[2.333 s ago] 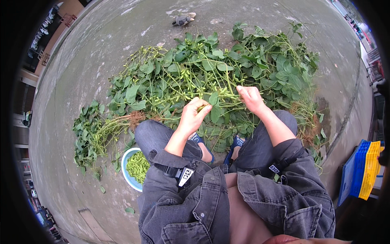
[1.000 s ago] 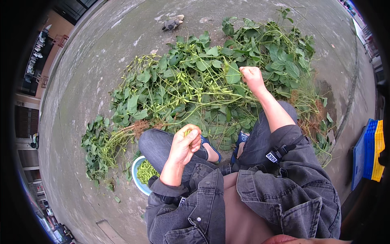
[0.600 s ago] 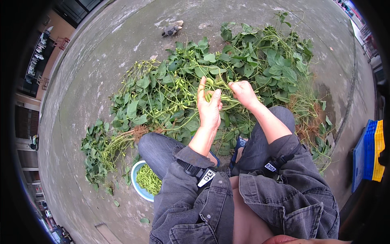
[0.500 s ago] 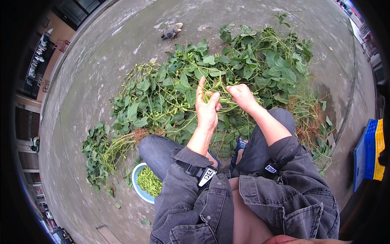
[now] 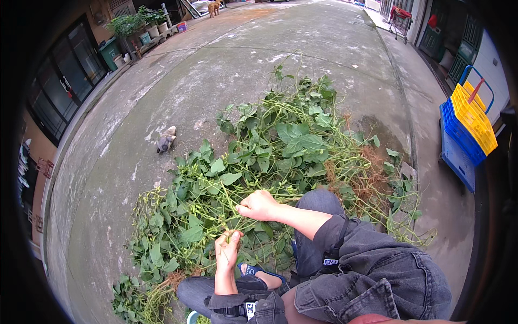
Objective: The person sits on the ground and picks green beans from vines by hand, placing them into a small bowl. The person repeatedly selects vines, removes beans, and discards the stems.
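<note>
Your L hand [image 5: 227, 252] is up over the plants [image 5: 291, 141], w/ fingers bent in & thumb close to them. A green bit [image 5: 227, 241] shows b/w them; can't tell if it's a pod or a stem. Your R hand [image 5: 259, 206] is near it, up & to the R, rolled in a fist w/ a thin stem [image 5: 226, 193] in it. Green pods [image 5: 222, 220] are just past your L fingertips.

The plants lie in a big heap on the ground [image 5: 124, 156], in front of you & round your knees. Brown roots [image 5: 372, 164] stick out on the R side. By your L knee [image 5: 191, 294] there's a bowl [image 5: 192, 317], but you only see a bit of its blue rim.

A gray lump [image 5: 165, 141] sits past the heap, on the L. Off to the R you've got a yellow crate [image 5: 475, 119] & a blue crate [image 5: 458, 132]. Far off, top L, there's a brown dog [image 5: 214, 8].
</note>
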`<state>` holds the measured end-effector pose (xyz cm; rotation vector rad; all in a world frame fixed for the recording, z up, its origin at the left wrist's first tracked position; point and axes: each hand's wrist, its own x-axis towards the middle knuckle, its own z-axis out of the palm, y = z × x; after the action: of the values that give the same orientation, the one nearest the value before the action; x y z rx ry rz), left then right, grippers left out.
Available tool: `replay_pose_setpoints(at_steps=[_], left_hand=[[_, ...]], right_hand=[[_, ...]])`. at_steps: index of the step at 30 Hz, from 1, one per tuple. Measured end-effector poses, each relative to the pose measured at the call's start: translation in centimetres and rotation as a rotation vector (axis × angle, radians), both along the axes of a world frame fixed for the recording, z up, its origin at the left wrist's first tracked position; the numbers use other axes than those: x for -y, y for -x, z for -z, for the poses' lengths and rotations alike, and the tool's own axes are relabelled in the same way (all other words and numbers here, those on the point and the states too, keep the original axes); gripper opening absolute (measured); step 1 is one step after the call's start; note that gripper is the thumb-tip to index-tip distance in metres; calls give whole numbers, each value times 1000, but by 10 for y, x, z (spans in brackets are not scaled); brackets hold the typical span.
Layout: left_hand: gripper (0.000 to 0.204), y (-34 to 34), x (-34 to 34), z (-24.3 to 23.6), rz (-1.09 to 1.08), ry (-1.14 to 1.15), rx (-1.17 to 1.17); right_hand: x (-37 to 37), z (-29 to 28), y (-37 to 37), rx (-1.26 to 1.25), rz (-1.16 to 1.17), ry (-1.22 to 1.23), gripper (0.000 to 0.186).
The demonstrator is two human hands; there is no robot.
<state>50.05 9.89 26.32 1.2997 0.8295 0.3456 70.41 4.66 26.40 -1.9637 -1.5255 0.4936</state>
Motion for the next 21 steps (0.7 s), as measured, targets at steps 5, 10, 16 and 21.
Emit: replay_pose_setpoints(at_steps=[5,10,16,21], left_hand=[[26,27,37,3,57,481,209],[28,60,49,-19,122,602,321],[20,209,42,-53,-629,269,305],[18,340,51,38,-1120,285,169]], right_hand=[[3,21,7,179,-101,-122,43],[0,23,3,151,-109,-144,44],[-2,23,-60,-258,245,-76,51],[12,47,-28,-327,-35,30,45]])
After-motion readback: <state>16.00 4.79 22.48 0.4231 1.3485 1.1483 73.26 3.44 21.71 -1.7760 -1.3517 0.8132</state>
